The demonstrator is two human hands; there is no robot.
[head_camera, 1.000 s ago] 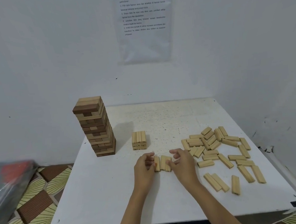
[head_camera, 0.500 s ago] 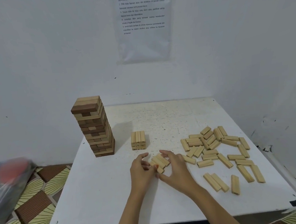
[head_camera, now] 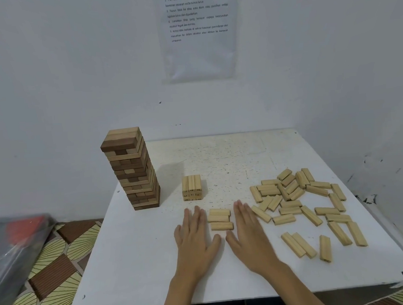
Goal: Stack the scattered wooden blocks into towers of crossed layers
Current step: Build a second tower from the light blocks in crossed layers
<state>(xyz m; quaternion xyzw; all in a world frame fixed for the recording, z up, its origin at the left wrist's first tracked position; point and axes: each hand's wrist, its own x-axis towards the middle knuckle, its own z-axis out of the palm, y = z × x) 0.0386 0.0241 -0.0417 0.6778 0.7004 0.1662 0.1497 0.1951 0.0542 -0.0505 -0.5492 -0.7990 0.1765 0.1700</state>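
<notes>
Both hands, left hand (head_camera: 196, 237) and right hand (head_camera: 249, 232), flat beside three blocks (head_camera: 220, 219).

Wall sheet (head_camera: 199, 32), numbered lines 2–5, "Susun blok ke atas", blurred digits on small stack (head_camera: 192, 193)

White table (head_camera: 136, 262), white walls (head_camera: 49, 67), taped paper sheet (head_camera: 198, 34), patterned floor (head_camera: 49, 267).

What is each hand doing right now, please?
Left hand: open, flat, holding nothing.
Right hand: open, flat, holding nothing.
</notes>
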